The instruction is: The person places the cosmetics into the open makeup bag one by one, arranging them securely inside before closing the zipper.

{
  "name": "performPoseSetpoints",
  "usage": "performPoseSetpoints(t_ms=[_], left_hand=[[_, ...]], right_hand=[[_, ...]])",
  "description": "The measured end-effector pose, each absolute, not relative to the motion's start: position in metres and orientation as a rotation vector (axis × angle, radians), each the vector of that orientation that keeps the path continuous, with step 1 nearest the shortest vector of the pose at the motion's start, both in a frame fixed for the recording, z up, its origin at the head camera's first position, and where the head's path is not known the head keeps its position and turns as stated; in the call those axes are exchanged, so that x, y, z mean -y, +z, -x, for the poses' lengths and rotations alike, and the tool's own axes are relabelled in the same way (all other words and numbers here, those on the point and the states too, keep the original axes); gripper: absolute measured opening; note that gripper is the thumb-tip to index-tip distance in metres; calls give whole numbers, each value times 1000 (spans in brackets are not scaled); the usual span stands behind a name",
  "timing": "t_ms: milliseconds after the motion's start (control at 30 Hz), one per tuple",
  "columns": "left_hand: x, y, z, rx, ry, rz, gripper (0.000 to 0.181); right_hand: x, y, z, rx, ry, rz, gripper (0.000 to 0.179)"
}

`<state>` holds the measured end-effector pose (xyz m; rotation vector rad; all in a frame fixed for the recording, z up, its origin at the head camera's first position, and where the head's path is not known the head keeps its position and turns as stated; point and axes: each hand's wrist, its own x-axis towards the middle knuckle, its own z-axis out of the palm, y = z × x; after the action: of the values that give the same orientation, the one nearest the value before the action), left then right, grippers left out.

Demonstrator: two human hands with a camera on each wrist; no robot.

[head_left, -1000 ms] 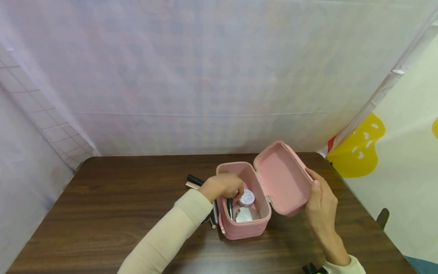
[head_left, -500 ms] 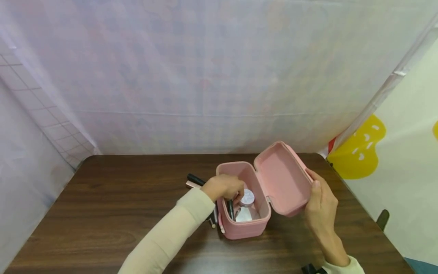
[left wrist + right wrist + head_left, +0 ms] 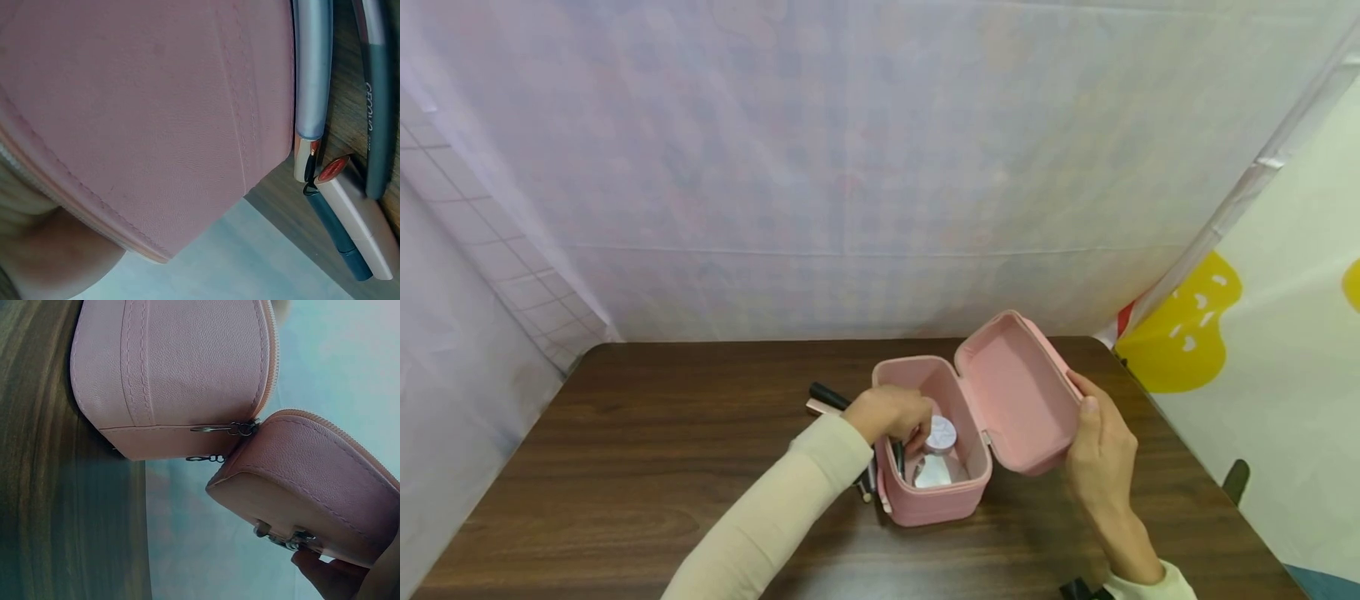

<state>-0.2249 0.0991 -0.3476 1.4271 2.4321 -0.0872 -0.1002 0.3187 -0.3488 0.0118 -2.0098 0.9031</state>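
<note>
A pink cosmetic case stands unzipped on the table, its lid swung out to the right. My left hand reaches over the left rim, fingers bent down inside. Beside them a dark slim tube stands against the inner wall; whether the fingers pinch it is hidden. A round white-topped container and a shiny silvery-white item lie in the case. My right hand grips the lid's outer right edge, thumb along the rim. In the right wrist view its fingers touch the lid near the metal clasp.
Makeup items lie against the case's left side: a black-ended stick, a pale pink tube, a dark green tube, a silvery tube and a dark pencil. A pale curtain hangs behind the table.
The dark tube inside the case has shifted slightly left, after leaning a little half a second ago. My left hand stays in the case; my right hand and the lid have barely moved.
</note>
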Motion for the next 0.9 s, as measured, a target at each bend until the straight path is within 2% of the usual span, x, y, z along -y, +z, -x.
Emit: performPoseSetpoints(t_ms=[567, 667, 800, 900], left_hand=[[-106, -349, 228, -2400, -208, -1274, 27], [-107, -350, 224, -2452, -132, -1176, 21], [-106, -352, 220, -2521, 9, -1041, 27], [-106, -352, 220, -2531, 13, -1035, 30]], right_hand=[[-317, -349, 100, 2018, 903, 1, 35], [-317, -349, 99, 2019, 899, 5, 35], [-318, -350, 99, 2017, 899, 11, 35], [-318, -351, 100, 2015, 901, 12, 35]])
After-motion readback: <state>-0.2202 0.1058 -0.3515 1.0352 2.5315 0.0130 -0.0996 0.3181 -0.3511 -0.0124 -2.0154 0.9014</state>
